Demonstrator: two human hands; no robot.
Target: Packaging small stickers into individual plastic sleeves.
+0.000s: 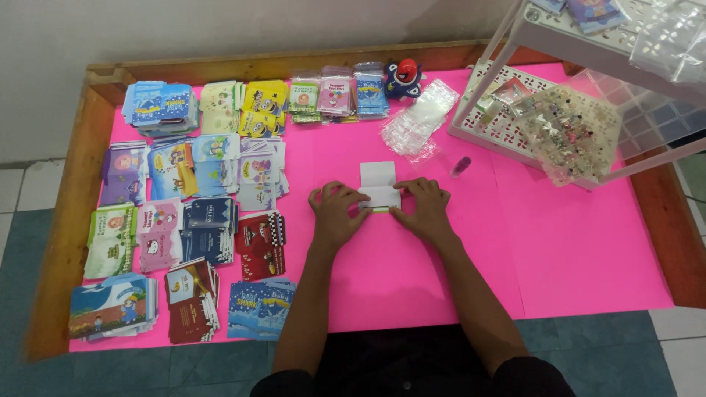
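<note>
A small white folded card (379, 184) with a green lower edge lies on the pink sheet (573, 242) in the middle of the table. My left hand (337, 213) presses on its lower left corner with fingers bent. My right hand (424, 208) presses on its lower right corner. Both hands rest flat against the sheet, fingertips meeting at the card's bottom edge. The upper half of the card sticks out beyond my fingers.
Several stacks of small colourful printed cards (187, 213) cover the left half. A pile of clear plastic sleeves (421, 121), a purple glue stick (460, 167) and a red-and-blue round toy (403, 77) lie behind. A white rack (515, 110) with trinkets stands right. Wooden table rim (66, 220).
</note>
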